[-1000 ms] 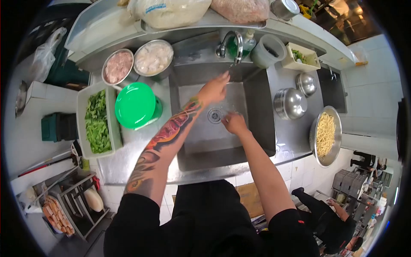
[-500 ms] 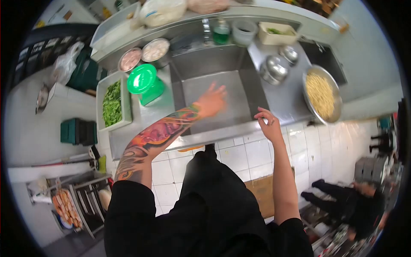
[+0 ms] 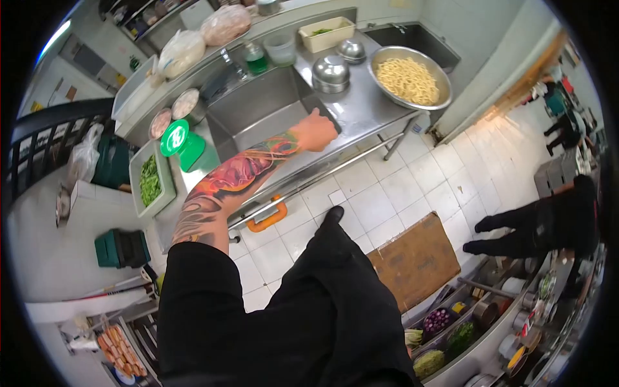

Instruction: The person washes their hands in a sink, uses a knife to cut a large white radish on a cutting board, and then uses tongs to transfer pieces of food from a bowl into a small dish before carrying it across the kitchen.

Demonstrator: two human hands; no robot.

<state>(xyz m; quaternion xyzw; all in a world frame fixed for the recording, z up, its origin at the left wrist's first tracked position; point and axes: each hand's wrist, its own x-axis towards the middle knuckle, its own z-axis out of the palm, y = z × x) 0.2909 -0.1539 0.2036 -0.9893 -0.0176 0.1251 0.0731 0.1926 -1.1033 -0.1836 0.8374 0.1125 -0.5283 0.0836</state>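
My left hand [image 3: 314, 131], at the end of a tattooed arm, is over the front right edge of the steel sink [image 3: 258, 109]. Its fingers look curled together, and what they hold, if anything, is hidden. To its right a steel bowl of thick noodles [image 3: 409, 80] stands on the counter. Stacked metal bowls [image 3: 331, 73] sit just behind the hand. Left of the sink are a green scale [image 3: 182, 144] and a white tub of green leaves [image 3: 169, 184]. My right hand is out of view.
A cardboard sheet [image 3: 419, 258] lies on the tiled floor. Another person in dark clothes [image 3: 548, 222] is at the right. Vegetable containers [image 3: 437, 320] stand at the lower right. An orange curved object [image 3: 269, 216] is under the counter.
The view has turned toward the right. My left hand has moved from over the basin to its front right edge, and its fingers have curled. My right hand has left the view.
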